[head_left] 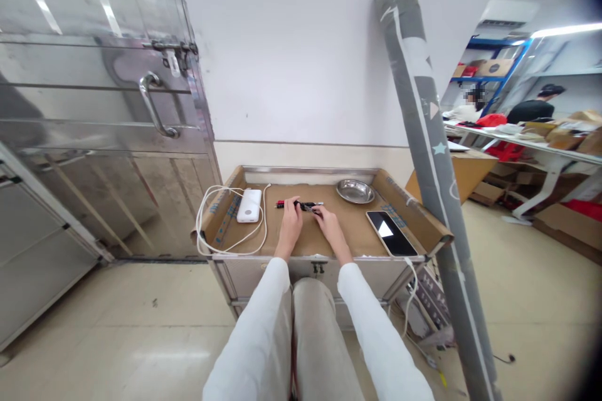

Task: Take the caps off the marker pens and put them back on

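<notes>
You're holding the slim black tool (305, 205) low over the worktop (329, 238), midway between its side edges. Your left hand (290, 219) has its fingers closed on the red-tipped end, and your right hand (327, 222) pinches the other. Any next move likely calls for a steady left grip.

Head view, sole camera: worn at head height, seated. Faces forward and down. Wide-angle, at arm's length from cardboard-lined metal surface (357, 225) against white wall (291, 44).

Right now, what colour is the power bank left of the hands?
The power bank is white; head view shows it.
</notes>
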The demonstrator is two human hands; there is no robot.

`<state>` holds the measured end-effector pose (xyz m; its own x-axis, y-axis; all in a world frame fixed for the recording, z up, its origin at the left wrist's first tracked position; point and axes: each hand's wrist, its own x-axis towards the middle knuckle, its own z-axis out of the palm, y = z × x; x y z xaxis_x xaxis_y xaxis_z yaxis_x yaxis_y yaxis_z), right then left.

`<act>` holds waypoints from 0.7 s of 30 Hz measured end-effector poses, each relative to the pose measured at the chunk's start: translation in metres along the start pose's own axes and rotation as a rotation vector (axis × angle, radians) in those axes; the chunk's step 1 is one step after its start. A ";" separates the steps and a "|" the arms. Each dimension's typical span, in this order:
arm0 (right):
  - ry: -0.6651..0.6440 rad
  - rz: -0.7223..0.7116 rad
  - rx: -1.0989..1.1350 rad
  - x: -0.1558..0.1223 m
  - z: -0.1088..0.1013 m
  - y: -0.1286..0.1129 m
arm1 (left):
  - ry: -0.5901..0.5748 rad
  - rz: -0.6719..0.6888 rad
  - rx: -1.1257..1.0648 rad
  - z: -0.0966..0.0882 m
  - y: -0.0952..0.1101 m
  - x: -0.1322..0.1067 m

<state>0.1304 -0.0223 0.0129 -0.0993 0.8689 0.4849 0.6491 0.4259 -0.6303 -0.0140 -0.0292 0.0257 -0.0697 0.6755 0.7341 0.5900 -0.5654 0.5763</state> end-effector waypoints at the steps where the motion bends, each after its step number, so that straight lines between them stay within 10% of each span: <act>1: -0.002 -0.002 -0.001 0.000 0.000 0.000 | 0.000 -0.001 -0.001 0.000 -0.001 0.000; 21: 0.118 0.009 -0.039 -0.004 -0.004 -0.003 | 0.083 -0.077 -0.027 -0.004 0.002 0.003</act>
<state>0.1322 -0.0284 0.0153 -0.0052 0.8358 0.5490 0.6785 0.4063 -0.6120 -0.0160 -0.0299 0.0307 -0.1806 0.6769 0.7136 0.5583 -0.5268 0.6410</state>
